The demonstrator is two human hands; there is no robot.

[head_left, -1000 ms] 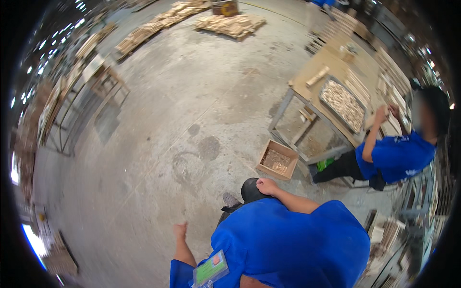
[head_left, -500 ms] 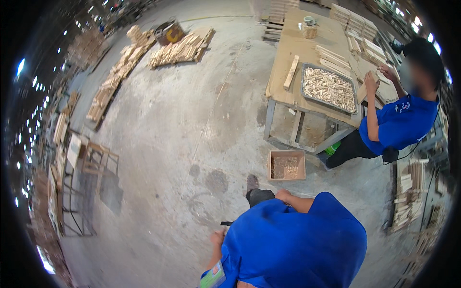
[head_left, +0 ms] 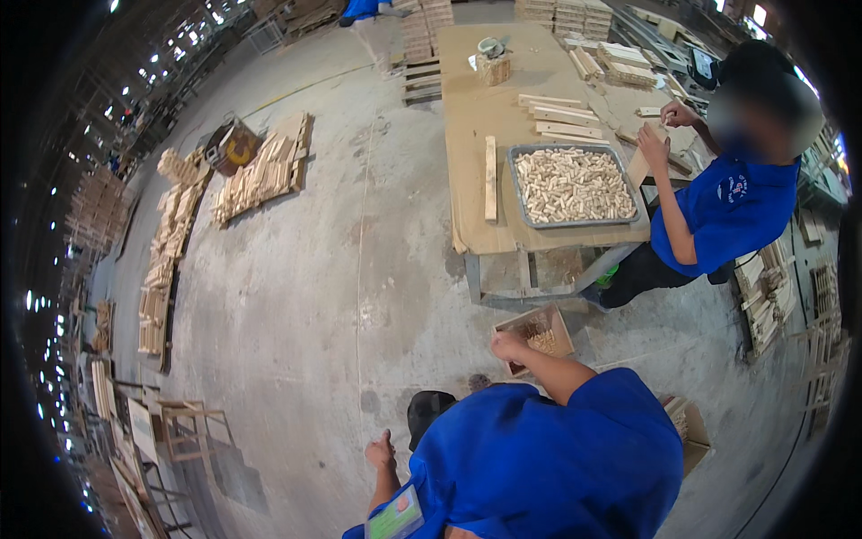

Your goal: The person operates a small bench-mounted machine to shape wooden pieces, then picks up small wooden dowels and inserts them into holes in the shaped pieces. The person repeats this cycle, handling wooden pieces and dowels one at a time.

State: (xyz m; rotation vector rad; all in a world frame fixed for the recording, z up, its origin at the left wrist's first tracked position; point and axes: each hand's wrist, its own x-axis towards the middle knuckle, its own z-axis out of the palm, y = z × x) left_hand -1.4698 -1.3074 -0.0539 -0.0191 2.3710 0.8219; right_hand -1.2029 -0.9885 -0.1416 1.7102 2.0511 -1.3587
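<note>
My right hand (head_left: 509,347) reaches forward, its curled fingers overlapping the left side of a shallow brown box (head_left: 563,325) on the floor. Small wooden pieces (head_left: 542,340) lie inside that box. I cannot tell whether the hand touches the rim, or whether anything is in its fingers. Low at my left side is my left hand (head_left: 382,452), thumb raised and fingers loosely bent, with nothing visible in it. Beyond the box, a grey tray (head_left: 515,184) heaped with short wooden dowels (head_left: 575,186) sits on the worktable (head_left: 476,108).
A co-worker in a blue shirt (head_left: 732,211) handles a wooden piece at the table's right side. Wooden strips (head_left: 490,178) lie beside the tray. Another box (head_left: 695,440) stands at my right. Stacked wood (head_left: 265,180) and a wooden stand (head_left: 193,422) are at the left.
The view has turned to the right. My right hand has come out from near my body to over the box's side. The dark strip-like thing by my left hand no longer shows.
</note>
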